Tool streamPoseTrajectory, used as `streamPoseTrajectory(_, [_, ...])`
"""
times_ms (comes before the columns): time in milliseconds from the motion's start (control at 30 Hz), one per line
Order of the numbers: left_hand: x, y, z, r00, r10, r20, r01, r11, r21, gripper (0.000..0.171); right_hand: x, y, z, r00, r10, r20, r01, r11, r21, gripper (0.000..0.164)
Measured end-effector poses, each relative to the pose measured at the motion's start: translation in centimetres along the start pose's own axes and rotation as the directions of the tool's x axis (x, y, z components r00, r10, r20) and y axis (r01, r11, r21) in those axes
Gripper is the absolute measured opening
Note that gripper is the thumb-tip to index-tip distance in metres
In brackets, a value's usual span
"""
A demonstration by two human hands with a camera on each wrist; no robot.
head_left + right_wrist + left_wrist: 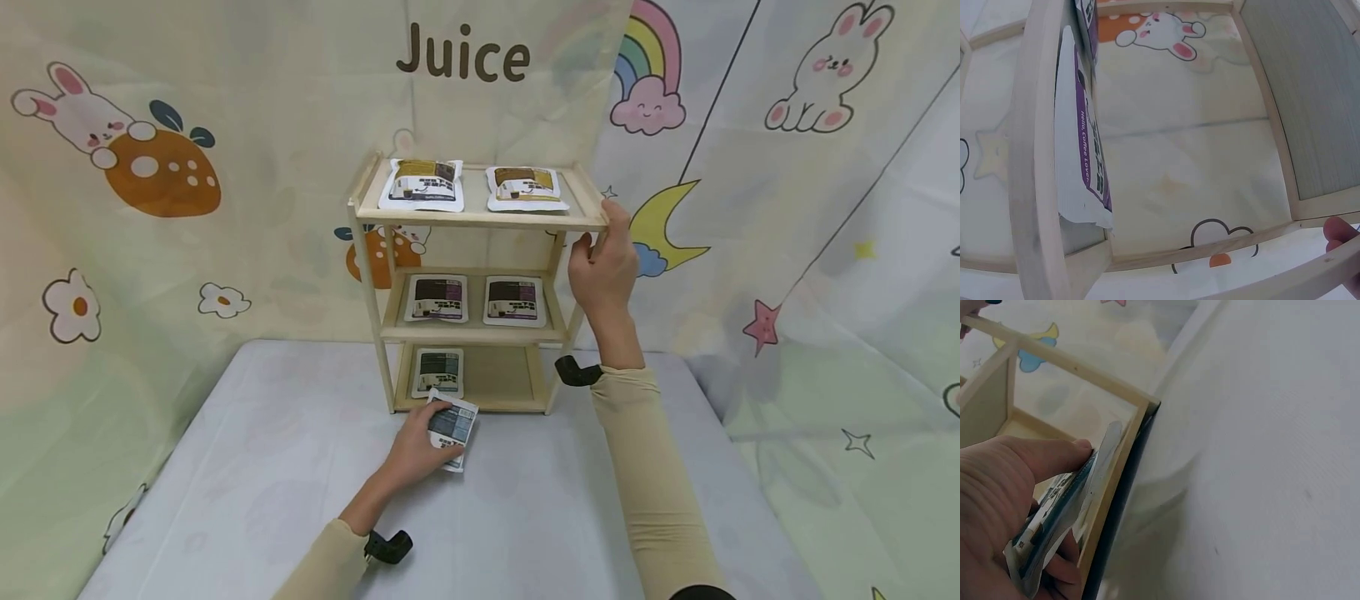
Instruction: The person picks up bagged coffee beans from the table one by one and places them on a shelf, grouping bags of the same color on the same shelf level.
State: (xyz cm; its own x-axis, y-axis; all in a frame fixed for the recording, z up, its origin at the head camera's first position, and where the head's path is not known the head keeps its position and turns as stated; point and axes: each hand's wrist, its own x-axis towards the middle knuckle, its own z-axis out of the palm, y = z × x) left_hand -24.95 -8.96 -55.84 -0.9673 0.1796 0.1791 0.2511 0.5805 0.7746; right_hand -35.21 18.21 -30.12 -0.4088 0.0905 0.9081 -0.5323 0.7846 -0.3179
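Note:
My left hand (415, 447) grips a white coffee packet (452, 423) with a blue-grey label, thumb on one side and fingers on the other. In the head view this packet overlaps the front edge of the lowest shelf; the left wrist view shows the packet (1063, 506) tilted beside the wooden rail. A similar packet (438, 372) lies on the left of that shelf. High on the right, my right hand (611, 258) holds the top corner of the wooden three-tier rack (480, 219). Its fingertips (1339, 232) show at the frame's edge in the right wrist view.
Two yellow-brown packets, left (423, 187) and right (527, 189), lie on the top shelf. Purple-labelled packets, left (437, 299) and right (514, 302), lie on the middle one. The rack stands on a white-covered table (300, 467) before a cartoon-printed cloth (300, 167) reading "Juice".

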Motion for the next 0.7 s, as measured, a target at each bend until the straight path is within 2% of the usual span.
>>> streamPoseTrajectory(367, [4.0,2.8,2.5,1.0,-0.014,-0.008,0.014,0.998,-0.063,0.073,0.1,0.3,0.1,0.999,-0.008,-0.031,0.008,1.0,0.004,0.041])
streamPoseTrajectory(600, [6.6,4.3,3.4,0.998,-0.063,-0.008,0.061,0.991,-0.116,0.073,0.0,0.3,0.0,1.0,-0.009,-0.024,0.009,1.0,0.007,0.041])
streamPoseTrajectory(700, [7.7,4.6,3.9,0.998,-0.064,-0.018,0.061,0.991,-0.122,0.072,0.0,0.3,0.0,1.0,-0.01,-0.02,0.01,1.0,0.0,0.041])
